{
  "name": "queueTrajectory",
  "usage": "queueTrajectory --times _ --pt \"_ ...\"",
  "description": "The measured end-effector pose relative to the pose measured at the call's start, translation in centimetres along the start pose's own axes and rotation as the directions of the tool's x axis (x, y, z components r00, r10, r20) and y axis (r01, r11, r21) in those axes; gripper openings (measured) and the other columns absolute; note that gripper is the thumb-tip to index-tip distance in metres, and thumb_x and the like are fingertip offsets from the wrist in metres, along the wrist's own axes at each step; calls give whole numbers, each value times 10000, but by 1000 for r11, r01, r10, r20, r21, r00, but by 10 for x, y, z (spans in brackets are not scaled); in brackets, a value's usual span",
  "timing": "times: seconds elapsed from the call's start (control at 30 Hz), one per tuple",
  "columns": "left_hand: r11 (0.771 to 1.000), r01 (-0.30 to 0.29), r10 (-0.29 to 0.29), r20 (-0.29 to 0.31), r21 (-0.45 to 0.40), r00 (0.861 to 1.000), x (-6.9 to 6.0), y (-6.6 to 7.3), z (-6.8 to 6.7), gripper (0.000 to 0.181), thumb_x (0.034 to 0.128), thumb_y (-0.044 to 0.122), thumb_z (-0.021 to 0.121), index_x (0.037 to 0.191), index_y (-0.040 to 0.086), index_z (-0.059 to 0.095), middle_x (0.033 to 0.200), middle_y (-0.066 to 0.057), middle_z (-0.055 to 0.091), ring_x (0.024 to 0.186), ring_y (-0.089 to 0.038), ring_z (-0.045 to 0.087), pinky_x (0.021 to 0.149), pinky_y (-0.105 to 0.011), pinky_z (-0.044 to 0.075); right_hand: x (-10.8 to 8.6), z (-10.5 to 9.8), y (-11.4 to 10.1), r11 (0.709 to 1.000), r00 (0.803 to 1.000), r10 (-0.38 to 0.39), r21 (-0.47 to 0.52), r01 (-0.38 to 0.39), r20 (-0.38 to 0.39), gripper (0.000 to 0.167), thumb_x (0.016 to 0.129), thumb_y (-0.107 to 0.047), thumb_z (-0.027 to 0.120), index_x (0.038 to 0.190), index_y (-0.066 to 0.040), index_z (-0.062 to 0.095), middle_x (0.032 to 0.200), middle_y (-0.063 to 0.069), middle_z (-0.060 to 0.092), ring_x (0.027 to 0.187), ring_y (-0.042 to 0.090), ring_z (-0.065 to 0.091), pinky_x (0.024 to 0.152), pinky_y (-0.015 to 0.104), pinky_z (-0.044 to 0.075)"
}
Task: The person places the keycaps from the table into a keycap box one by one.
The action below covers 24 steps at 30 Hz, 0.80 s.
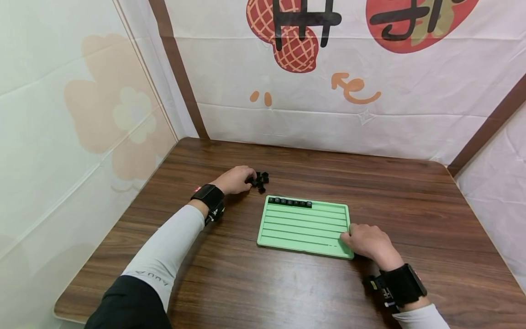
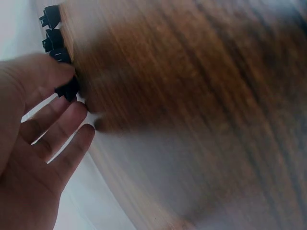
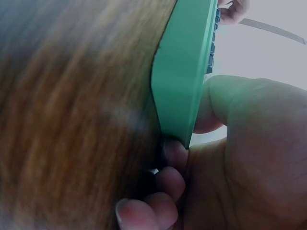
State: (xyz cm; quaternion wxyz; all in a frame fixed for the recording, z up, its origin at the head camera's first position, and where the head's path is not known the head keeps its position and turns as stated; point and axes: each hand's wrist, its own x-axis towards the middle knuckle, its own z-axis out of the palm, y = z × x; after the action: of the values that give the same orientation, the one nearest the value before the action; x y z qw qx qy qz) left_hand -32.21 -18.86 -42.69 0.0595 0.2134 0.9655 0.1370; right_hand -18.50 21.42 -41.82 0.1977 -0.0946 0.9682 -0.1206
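My left hand (image 1: pixel 237 179) is at a small pile of black keycaps (image 1: pixel 261 182) on the table, left of and beyond the green tray. In the left wrist view its thumb and fingers pinch one keycap (image 2: pixel 70 89), with other keycaps (image 2: pixel 53 38) beside it. The green ridged tray (image 1: pixel 302 228) lies flat, a short row of black keycaps (image 1: pixel 289 202) set along its far edge from the left corner. At the tray's right edge, my right hand (image 1: pixel 370 242) grips the rim, thumb on top; the right wrist view shows curled fingers (image 3: pixel 170 183) low against the side.
The wooden table (image 1: pixel 222 278) has rounded corners and carries the tray and the pile. A printed white curtain (image 1: pixel 230 68) hangs behind its far edge, and more white sheeting (image 1: pixel 49 137) stands along the left side. Black camera bands (image 1: pixel 404 285) sit on both wrists.
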Motion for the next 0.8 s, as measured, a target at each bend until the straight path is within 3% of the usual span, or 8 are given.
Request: queueTrajectory --times 0.3,0.53,0.67,0.8 --pt "1000 -2 0 -71 -28 997 -5 -2 -4 193 904 97 613 1095 112 636 1100 -49 623 924 -196 551 788 -341 458 -1 0 -1 1000 1000 -4 10 4 -6 262 939 -276 431 734 -115 461 657 21 330 588 167 279 584 335 229" --pt "999 11 -15 -89 -49 996 -8 -2 -6 189 892 101 626 1079 111 607 1073 -30 579 893 -194 519 764 -334 443 -2 0 -1 1000 1000 -7 13 7 -6 261 943 -274 427 739 -113 455 662 22 321 595 169 273 592 346 221" --pt "998 -6 -1 -107 -69 994 -9 -1 -5 154 872 89 632 996 103 543 992 -30 542 866 -197 487 735 -342 416 -1 1 -1 1000 1000 -1 10 1 -1 255 936 -270 426 738 -112 455 661 23 323 593 170 276 591 343 221" --pt "996 -39 28 -124 -79 992 -9 1 -5 172 879 96 632 1034 109 559 997 -16 561 895 -183 517 763 -346 442 -1 0 -1 1000 1000 -1 9 1 -3 247 928 -262 428 732 -114 449 659 22 323 591 169 273 587 339 219"
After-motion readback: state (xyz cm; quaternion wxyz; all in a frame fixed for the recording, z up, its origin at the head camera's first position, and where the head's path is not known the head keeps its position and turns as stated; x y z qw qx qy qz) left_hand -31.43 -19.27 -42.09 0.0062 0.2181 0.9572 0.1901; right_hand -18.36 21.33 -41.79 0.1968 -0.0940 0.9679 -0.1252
